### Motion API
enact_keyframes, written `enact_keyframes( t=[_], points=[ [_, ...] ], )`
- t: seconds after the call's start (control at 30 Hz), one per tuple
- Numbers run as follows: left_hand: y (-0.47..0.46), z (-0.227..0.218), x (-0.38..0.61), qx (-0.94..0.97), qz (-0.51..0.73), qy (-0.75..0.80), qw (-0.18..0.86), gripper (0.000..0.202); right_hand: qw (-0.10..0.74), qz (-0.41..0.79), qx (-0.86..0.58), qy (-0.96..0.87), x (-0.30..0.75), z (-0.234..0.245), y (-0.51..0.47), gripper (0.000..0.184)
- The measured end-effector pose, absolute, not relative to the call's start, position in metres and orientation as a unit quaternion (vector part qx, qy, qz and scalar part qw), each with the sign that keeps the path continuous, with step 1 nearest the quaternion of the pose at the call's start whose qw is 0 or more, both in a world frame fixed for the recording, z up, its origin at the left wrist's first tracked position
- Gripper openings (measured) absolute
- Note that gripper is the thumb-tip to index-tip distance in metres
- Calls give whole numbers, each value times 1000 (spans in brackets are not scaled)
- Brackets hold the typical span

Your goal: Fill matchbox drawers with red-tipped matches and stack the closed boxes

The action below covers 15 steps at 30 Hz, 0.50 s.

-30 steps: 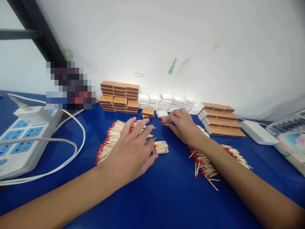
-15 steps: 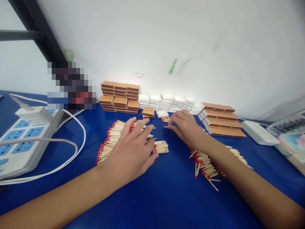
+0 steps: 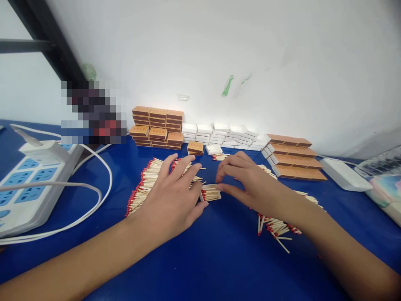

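Note:
A small white matchbox tray [image 3: 214, 198] with red-tipped matches [image 3: 210, 193] in it lies on the blue table. My left hand [image 3: 175, 194] is palm down at the tray's left end. Its thumb and index finger are around that end, with the other fingers spread above a pile of matches [image 3: 145, 184]. At the tray's right end, my right hand [image 3: 247, 179] has its thumb and index finger drawn close together. Whether a match is between them I cannot tell. Under and beside my right wrist lies another match pile [image 3: 278, 225].
Orange matchboxes [image 3: 158, 119] stand stacked at the back left. White trays [image 3: 219, 133] line the wall, beside more boxes [image 3: 291, 161] at the right. A loose tray [image 3: 214, 149] and a few matches lie ahead. A power strip [image 3: 34, 188] with cables is at the left.
My right hand has come nearer and down to the tray's right end. The match seen in its fingertips before is no longer visible there. My left hand stays in place.

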<state>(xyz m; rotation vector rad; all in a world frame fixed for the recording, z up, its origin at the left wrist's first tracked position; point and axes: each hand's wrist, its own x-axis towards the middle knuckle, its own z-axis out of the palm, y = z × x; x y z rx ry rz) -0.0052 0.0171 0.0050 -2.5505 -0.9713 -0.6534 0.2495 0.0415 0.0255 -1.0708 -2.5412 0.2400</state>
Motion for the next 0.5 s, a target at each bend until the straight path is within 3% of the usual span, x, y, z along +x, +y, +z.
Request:
enact_keyframes(
  t=[0.5],
  points=[
    [18, 4, -6, -897, -233, -340, 156, 29, 175, 131, -381, -899, 251, 24, 43, 7]
  ],
)
